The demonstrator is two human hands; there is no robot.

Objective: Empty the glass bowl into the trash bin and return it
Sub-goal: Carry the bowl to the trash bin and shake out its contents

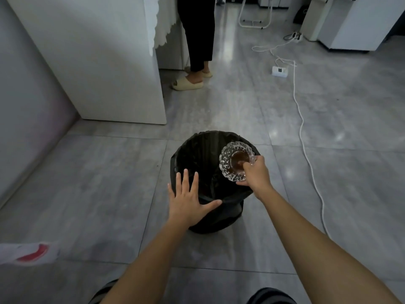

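Observation:
A cut-glass bowl [230, 159] with a brown-stained bottom is tipped on its side over the right part of the trash bin's mouth, its inside facing me. My right hand [255, 173] grips its near rim. The bin [197, 150] is round, lined with a black bag, and stands on the grey tiled floor straight ahead. My left hand [189, 199] lies flat with spread fingers on the bin's near-left rim, holding nothing. The bin's inside is too dark to make out.
A white cabinet [98, 62] stands at the left. Beside it is a person in black trousers and pale slippers [188, 82]. A white cable [306, 139] and a power strip [280, 71] lie on the floor at the right.

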